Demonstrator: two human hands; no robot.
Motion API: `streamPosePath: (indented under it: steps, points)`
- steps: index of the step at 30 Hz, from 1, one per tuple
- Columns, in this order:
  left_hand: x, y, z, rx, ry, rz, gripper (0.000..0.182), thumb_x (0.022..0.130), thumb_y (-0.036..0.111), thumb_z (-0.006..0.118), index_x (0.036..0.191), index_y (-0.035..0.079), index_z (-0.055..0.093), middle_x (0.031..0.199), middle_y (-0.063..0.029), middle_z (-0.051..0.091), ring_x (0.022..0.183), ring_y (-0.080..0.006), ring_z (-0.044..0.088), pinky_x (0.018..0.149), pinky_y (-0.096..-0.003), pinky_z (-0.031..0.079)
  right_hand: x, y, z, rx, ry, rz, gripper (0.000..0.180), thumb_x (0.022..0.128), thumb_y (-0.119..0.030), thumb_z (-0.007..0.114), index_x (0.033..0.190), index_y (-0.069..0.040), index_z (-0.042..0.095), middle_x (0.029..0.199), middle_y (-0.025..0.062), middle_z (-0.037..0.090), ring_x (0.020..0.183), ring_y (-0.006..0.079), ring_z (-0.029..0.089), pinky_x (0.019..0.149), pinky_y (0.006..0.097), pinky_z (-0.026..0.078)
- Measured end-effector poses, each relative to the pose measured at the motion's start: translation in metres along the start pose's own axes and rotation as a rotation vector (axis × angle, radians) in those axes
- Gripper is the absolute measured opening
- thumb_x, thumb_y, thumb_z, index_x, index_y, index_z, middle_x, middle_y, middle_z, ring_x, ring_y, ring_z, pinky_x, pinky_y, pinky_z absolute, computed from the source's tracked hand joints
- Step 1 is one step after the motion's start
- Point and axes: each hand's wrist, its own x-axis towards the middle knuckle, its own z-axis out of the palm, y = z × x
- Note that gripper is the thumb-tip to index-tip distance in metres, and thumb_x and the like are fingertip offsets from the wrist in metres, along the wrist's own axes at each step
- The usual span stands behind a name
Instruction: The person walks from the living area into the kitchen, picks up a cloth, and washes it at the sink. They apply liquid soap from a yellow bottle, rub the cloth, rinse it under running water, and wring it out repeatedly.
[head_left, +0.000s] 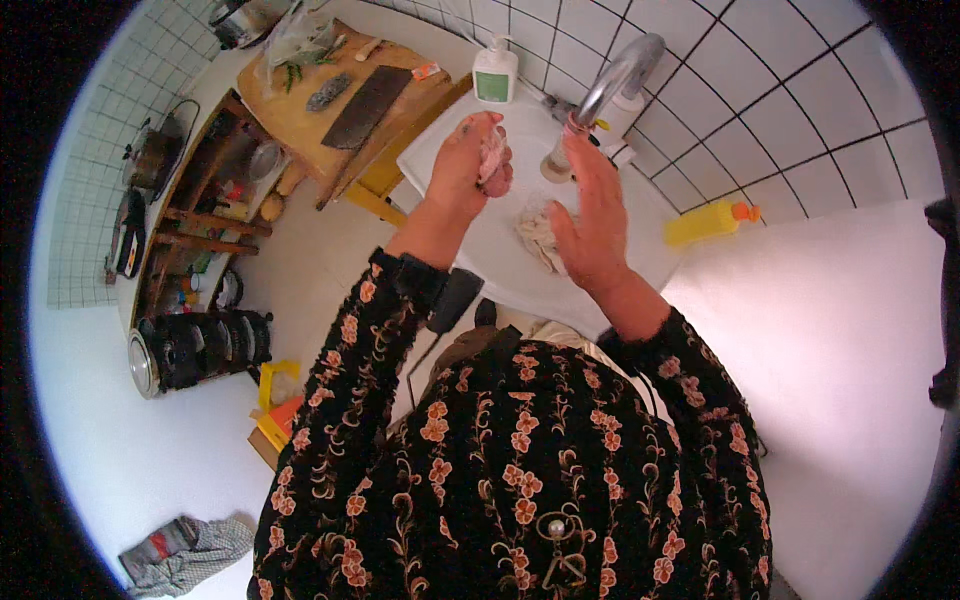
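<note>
My left hand (459, 159) is closed around a pale pink, wet-looking lump (493, 159) above the white washbasin (499, 259). I cannot tell exactly what the lump is. My right hand (598, 214) holds nothing, its thumb apart from its raised fingers. Its fingertips reach up to the spout of the chrome faucet (619, 75); whether they touch it is unclear. A crumpled, pale cloth-like thing (541, 234) lies in the basin, partly hidden behind my right thumb.
A white pump bottle (495, 75) stands on the basin's back rim, a yellow bottle with orange cap (705, 223) to the right. Left is a wooden board (300, 124) bearing a dark rectangular slab (369, 107) and a plastic bag (300, 37). A tiled wall (780, 97) rises behind.
</note>
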Motion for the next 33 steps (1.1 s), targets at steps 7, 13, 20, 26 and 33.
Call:
streamPosePath:
  steps: [7,13,20,26,33]
  points:
    - [0.029,0.011,0.004,0.137,-0.049,-0.052,0.023,0.098,0.037,0.050,0.091,0.015,0.051,0.074,-0.0007,0.051,0.053,-0.0164,0.051,0.041,-0.0350,0.040,-0.104,0.025,-0.051,-0.189,0.028,0.274,0.057,0.081,-0.006,0.062,0.135,-0.005,0.046,0.136,0.0171,0.049,0.125,0.0377,0.044,0.108,0.0460,0.033]
    - [0.041,0.022,0.012,0.172,0.010,-0.109,0.027,0.097,0.041,0.051,0.085,0.017,0.050,0.065,0.0025,0.045,0.050,-0.0144,0.043,0.040,-0.0318,0.033,-0.144,0.033,-0.050,-0.205,0.002,0.461,0.049,0.088,-0.009,0.059,0.134,-0.005,0.045,0.132,0.0182,0.051,0.121,0.0374,0.047,0.103,0.0456,0.038]
    - [0.039,0.034,0.000,0.105,-0.124,-0.165,0.028,0.096,0.042,0.051,0.085,0.017,0.050,0.063,0.0033,0.043,0.050,-0.0149,0.040,0.046,-0.0328,0.033,-0.145,0.064,-0.014,-0.152,-0.325,0.522,0.055,0.089,-0.016,0.062,0.138,-0.006,0.040,0.138,0.0199,0.045,0.126,0.0363,0.045,0.105,0.0451,0.039]
    - [0.016,0.025,-0.009,-0.159,-0.057,-0.210,0.034,0.097,0.045,0.052,0.093,0.011,0.052,0.069,0.0001,0.047,0.058,-0.0173,0.047,0.052,-0.0339,0.038,-0.111,0.141,0.053,-0.306,-0.778,0.351,0.075,0.081,-0.022,0.070,0.145,-0.011,0.034,0.144,0.0206,0.039,0.129,0.0392,0.042,0.107,0.0478,0.037]
    - [-0.019,0.002,-0.020,-0.109,0.200,-0.315,0.036,0.097,0.045,0.053,0.102,0.009,0.053,0.076,-0.0034,0.054,0.068,-0.0215,0.055,0.060,-0.0363,0.045,-0.139,0.195,0.115,-0.510,-0.887,0.214,0.082,0.066,-0.021,0.079,0.138,-0.018,0.041,0.131,0.0147,0.047,0.117,0.0387,0.050,0.095,0.0497,0.045]
